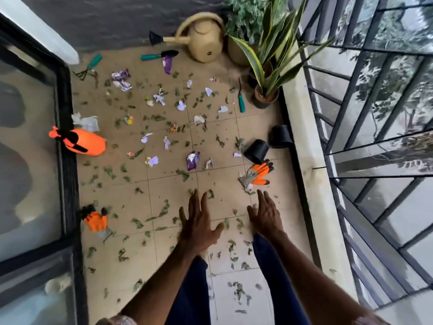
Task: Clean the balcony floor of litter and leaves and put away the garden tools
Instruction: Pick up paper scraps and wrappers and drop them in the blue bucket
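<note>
While both hands hang over the floor tiles [168, 191], I did a quick count from my end.

Hands: left hand [199, 221] and right hand [266, 214] both have their fingers spread, backs up, and are holding nothing.

Teal-handled garden tools, three:
- a little rake [90, 65] by the glass door [30, 137]
- a trowel [159, 55] just in front of the watering can [201, 36]
- a thin tool [240, 99] lying beside the snake plant pot [266, 98]

Orange gloves, two: the right-side glove [257, 173] is just ahead of the right hand, and the left-side glove [95, 219] is over by the door frame.

One orange spray bottle [82, 141] is tipped on its side against the door.

Black pots, two, both on their sides near the balcony wall. The near black pot [256, 151] is just beside the right-side glove, and the far black pot [280, 136] is behind it. Their insides just look dark, so I can't tell what's in them.

Planted pots, two: the snake plant one, plus a beige pot [234, 51] with a bushy plant, tucked behind next to the watering can.

Litter: I can pick out three purple wrappers, one mid-floor [193, 160], one by the trowel [167, 63] and one near the rake [120, 76]. Crumpled paper scraps [181, 105] are all over the middle, too many to count. Leaves [164, 209] are everywhere, right up to the hands.
</note>
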